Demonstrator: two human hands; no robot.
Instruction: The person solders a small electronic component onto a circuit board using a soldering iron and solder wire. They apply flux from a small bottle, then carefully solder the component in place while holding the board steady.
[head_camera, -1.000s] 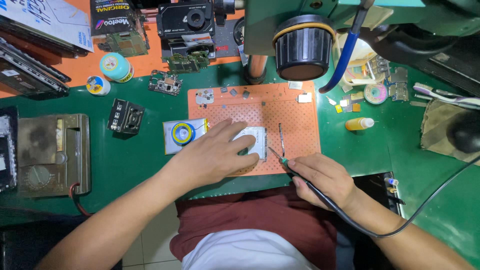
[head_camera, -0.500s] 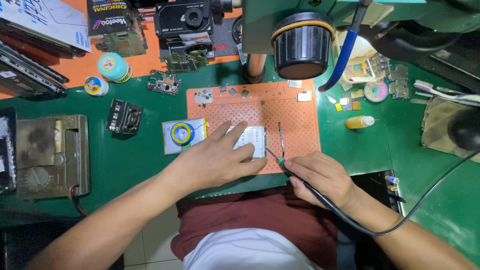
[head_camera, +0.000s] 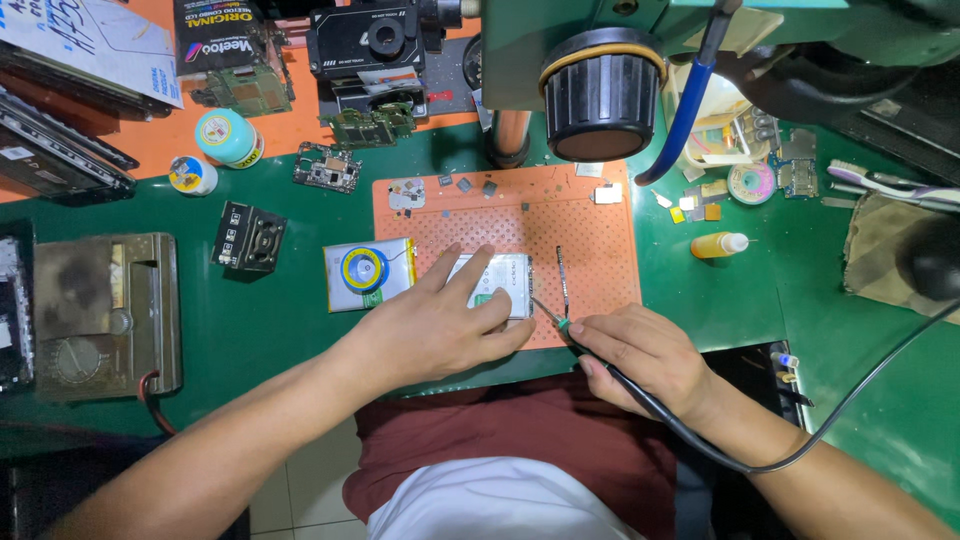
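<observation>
Two hands at a small board on the orange mat

Two hands work close together at the front edge of the orange perforated mat (head_camera: 590, 235). The left hand (head_camera: 435, 325) lies flat, fingers spread, and presses on a small pale rectangular board (head_camera: 495, 280), which rests on the mat near its lower edge. The right hand (head_camera: 640, 355) is closed around a thin soldering tool (head_camera: 560, 322) with a black cable (head_camera: 780, 450); the tip touches, or almost touches, the right lower corner of the board. I cannot tell if a joint is already made.

As a judgement, the work is somewhere in the middle: the board is fixed by hand and the tool is at it, while several tiny parts lie loose at the upper part of the mat.

Room for moving is small. A magnifier lens (head_camera: 600, 95) hangs above the mat, a flat pack with a yellow-and-blue ring (head_camera: 368, 272) lies just beside the left fingers, and a small yellow bottle (head_camera: 718, 244) lies to the right on the green table (head_camera: 270, 340). More open green surface is at the left of the flat pack.
</observation>
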